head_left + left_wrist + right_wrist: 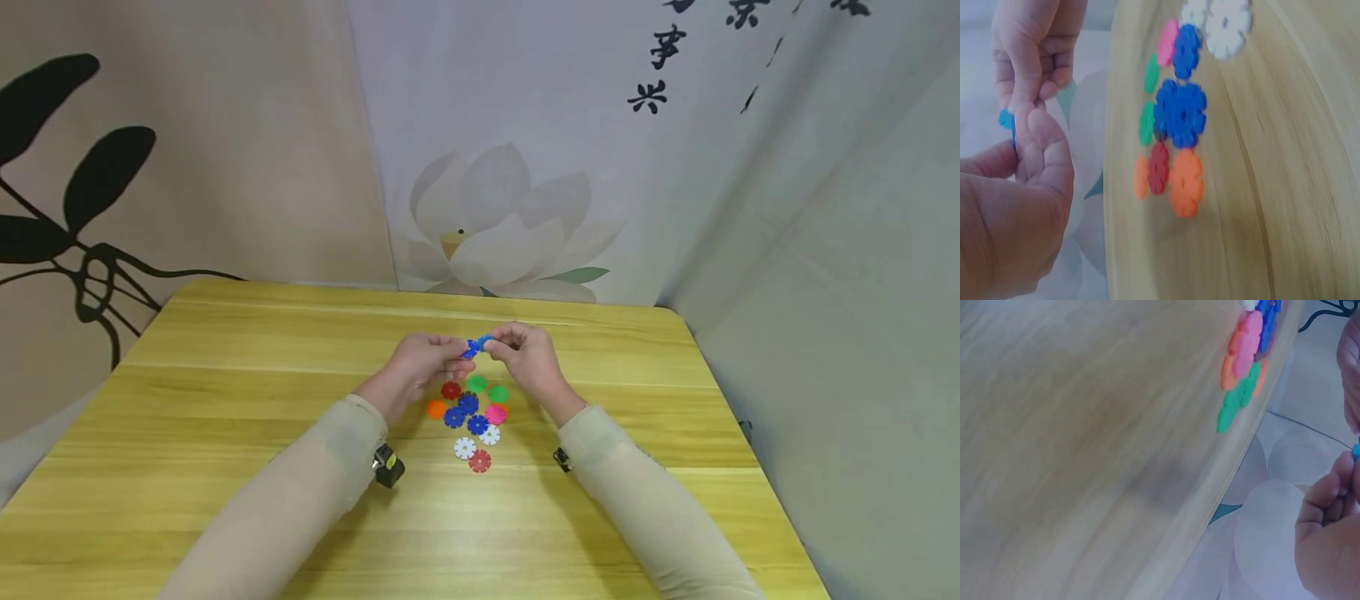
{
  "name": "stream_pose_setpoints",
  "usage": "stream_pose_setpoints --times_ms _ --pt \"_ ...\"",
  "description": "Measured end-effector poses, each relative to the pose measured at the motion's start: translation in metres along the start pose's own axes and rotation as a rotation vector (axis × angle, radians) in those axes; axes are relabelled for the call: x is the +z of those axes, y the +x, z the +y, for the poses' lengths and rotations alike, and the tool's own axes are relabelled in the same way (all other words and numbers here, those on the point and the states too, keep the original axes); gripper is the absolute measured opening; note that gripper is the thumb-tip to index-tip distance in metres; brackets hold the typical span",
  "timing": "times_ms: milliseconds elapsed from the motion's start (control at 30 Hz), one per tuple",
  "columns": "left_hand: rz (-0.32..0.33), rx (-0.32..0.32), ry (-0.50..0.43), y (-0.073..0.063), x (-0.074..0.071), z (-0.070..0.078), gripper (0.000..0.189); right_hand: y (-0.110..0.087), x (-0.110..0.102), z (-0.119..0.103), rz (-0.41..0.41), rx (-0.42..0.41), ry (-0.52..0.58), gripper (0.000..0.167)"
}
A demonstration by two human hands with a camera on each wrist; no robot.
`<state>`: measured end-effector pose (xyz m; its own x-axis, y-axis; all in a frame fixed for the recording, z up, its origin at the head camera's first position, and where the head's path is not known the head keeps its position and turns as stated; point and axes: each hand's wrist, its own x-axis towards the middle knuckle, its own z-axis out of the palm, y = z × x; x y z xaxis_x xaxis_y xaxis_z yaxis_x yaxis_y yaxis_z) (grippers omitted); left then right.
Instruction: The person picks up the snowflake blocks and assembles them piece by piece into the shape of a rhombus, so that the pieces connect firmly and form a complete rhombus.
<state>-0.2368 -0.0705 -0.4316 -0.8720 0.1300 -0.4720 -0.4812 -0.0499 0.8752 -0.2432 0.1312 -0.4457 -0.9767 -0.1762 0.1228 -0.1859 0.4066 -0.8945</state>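
Observation:
Over the far half of the table, my left hand [423, 364] pinches a dark blue notched plastic disc [469, 350] between thumb and fingers. My right hand [527, 358] meets it from the other side, pinching a lighter blue notched disc [483, 342]. The two discs overlap at the fingertips, where they look joined. In the left wrist view the lighter disc [1005, 119] pokes out beside the fingers, and the dark one shows edge-on. Only a bit of blue [1356, 451] shows between the hands in the right wrist view; the fingers hide the rest.
Below the hands lies a loose group of notched discs: several dark blue [477, 425], green [498, 394], orange [436, 409], pink [496, 414], white [465, 448] and red [480, 461]. Some overlap. The wooden table [225, 400] ends at a printed curtain [510, 208] behind.

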Motion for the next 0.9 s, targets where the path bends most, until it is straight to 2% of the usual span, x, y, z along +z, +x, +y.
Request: stream_pose_setpoints --times_ms 300,567,733,833,900 --pt "0.039 0.013 0.051 -0.004 0.008 0.001 0.028 -0.002 0.004 -0.003 0.015 -0.071 -0.108 0.008" --pt "0.032 -0.004 0.033 -0.005 0.006 0.003 0.03 -0.001 0.007 -0.005 0.035 -0.073 -0.076 0.008" --pt "0.012 -0.003 -0.035 -0.005 0.005 0.005 0.035 -0.001 0.011 -0.002 0.073 -0.01 -0.001 0.009" --pt "-0.014 0.008 -0.062 -0.005 0.004 0.005 0.036 -0.002 0.013 -0.001 0.06 0.036 0.056 0.013" --pt "-0.01 0.011 -0.056 -0.004 0.001 0.003 0.035 -0.002 0.013 0.0 0.033 0.054 0.05 0.019"
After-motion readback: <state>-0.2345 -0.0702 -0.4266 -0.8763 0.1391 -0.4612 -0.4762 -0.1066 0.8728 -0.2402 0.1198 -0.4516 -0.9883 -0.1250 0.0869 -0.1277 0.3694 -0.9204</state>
